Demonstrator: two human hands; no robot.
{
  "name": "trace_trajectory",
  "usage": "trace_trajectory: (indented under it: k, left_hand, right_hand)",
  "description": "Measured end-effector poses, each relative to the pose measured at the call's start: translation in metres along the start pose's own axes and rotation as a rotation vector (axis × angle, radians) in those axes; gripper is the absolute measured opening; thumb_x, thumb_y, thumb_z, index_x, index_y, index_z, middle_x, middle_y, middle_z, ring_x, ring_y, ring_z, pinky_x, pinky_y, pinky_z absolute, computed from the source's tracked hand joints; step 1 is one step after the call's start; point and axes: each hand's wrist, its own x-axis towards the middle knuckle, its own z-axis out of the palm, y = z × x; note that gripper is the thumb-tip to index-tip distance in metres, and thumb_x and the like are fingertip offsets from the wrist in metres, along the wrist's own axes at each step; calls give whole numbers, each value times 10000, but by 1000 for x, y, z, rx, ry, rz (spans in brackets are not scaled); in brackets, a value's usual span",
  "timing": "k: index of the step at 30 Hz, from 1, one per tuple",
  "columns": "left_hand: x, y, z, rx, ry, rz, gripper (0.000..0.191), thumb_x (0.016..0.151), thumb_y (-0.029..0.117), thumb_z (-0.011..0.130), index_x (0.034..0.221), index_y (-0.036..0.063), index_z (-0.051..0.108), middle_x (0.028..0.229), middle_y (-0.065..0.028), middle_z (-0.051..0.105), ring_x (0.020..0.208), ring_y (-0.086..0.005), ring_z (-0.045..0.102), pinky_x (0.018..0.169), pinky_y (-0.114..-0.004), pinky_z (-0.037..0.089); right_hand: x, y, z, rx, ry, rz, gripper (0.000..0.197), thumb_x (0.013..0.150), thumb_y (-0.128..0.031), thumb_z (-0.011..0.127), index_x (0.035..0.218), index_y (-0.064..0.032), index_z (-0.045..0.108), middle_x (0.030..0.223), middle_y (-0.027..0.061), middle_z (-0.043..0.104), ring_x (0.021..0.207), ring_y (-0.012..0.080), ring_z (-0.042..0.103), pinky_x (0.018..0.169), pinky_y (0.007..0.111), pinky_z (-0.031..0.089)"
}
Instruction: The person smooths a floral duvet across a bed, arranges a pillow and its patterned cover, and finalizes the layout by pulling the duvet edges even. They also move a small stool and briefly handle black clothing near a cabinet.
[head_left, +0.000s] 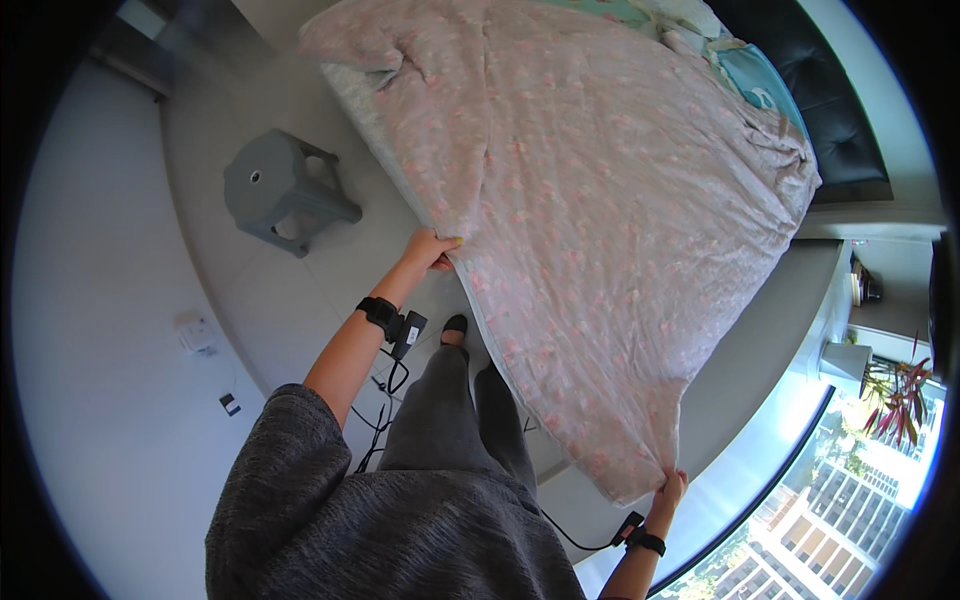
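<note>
A pale pink floral quilt (600, 210) spreads over the bed and stretches towards me. My left hand (431, 250) pinches its near edge, thumb on top and fingers beneath. Lower right, my right hand (671, 486) grips the quilt close to a corner, pulling that part into a narrow point. Between my hands the edge hangs in a long slanting line past my legs. Folds bunch at the far right side by the headboard, and one flap is turned over at the far left. What lies under the quilt is mostly hidden.
A grey plastic stool (281, 191) stands on the tiled floor left of the bed. A black tufted headboard (817, 97) and a teal pillow (761, 79) are at the far right. Along the right run a window (817, 517) and a potted plant (900, 397). Black cables (382, 420) hang from my wrist devices.
</note>
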Motion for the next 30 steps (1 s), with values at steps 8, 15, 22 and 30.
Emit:
trace_trajectory:
  k: [8,15,22,30]
  left_hand:
    - [9,40,-2,-333,64,55,161,763,174,571,741,18,538,608,-56,560,505,-143,571,406,-225,427]
    - [-34,138,29,-143,45,210,163,785,198,573,808,42,531,714,-59,585,574,-121,561,472,-193,408]
    - [-66,38,1,-22,235,144,171,799,185,523,891,42,544,693,-62,587,524,-135,567,421,-227,423]
    - [-71,-89,-72,77,299,-27,145,782,182,523,764,39,545,625,-58,566,453,-145,517,400,-257,414]
  right_hand:
    - [50,0,-23,384,-217,-5,187,643,73,554,729,-61,456,644,15,452,577,146,476,524,238,430]
    - [61,-63,-25,406,-159,-144,170,720,-2,542,887,-17,515,757,47,529,693,152,527,619,248,451]
    - [47,7,-24,92,-381,60,65,682,-55,570,740,-37,592,556,-26,488,410,55,388,351,187,268]
    - [51,88,6,-224,-611,328,168,711,-44,497,869,2,530,620,85,539,434,178,507,401,305,460]
